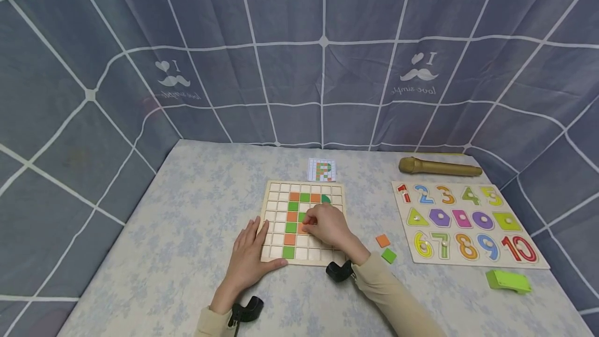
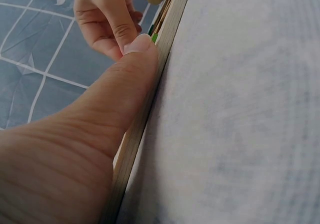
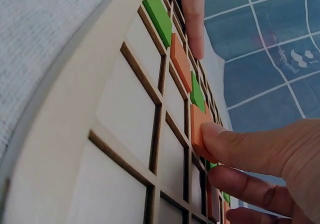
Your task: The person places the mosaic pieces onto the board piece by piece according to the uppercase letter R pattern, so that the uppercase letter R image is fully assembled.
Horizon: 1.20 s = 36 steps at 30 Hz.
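Observation:
A wooden grid board [image 1: 301, 254] lies on the table with a column of orange and green square tiles set in its cells. Along its far row, more tiles end in a dark green rounded piece [image 1: 325, 199]. My right hand [image 1: 329, 225] is over the middle of the board, thumb and fingers pinching an orange tile [image 3: 196, 129] at a cell; its far side is hidden by the fingers. My left hand [image 1: 248, 254] rests at the board's near left corner, fingers straight along the left side and thumb [image 2: 135, 68] against the front edge.
Behind the board lies a small pattern card [image 1: 322, 170]. An orange tile [image 1: 382, 241] and a green tile [image 1: 389, 256] lie loose to the right. Farther right are a number-and-shape puzzle board [image 1: 452, 243], a gold microphone [image 1: 440, 167] and a lime green block [image 1: 508, 281].

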{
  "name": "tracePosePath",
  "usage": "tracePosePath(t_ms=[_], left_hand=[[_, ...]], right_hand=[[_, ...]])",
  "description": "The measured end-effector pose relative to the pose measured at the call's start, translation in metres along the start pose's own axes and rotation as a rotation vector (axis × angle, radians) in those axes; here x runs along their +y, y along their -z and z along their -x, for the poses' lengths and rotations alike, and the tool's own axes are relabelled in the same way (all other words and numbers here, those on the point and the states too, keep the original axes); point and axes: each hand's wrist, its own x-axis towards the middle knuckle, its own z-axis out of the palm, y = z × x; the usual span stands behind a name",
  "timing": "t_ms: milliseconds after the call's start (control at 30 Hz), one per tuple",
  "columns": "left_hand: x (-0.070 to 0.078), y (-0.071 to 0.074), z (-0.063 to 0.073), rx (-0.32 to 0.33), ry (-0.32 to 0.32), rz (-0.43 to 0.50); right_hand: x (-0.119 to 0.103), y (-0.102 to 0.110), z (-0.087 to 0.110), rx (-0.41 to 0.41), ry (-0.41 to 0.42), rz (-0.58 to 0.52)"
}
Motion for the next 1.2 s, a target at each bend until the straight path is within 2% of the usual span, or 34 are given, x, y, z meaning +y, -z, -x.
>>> tracePosePath(t_ms=[300, 633, 967, 1067, 1200], left_hand=[[0.001, -0.001, -0.001, 0.008, -0.019, -0.007], [0.001, -0.001, -0.001, 0.009, -0.016, -0.005], [-0.001, -0.001, -0.002, 0.006, -0.007, -0.009], [-0.001, -0.001, -0.001, 0.005, -0.005, -0.01], [-0.001, -0.002, 0.0, 0.006, -0.008, -0.011]], right_hand=[[0.005, 0.001, 0.0, -0.019, -0.014, -0.052], [0.005, 0.002, 0.002, -0.027, -0.007, -0.013], [0.007, 0.004, 0.008, -0.102, 0.026, -0.076], [0.009, 0.004, 0.011, -0.095, 0.057, -0.069], [0.013, 0.005, 0.016, -0.074, 0.052, -0.075]])
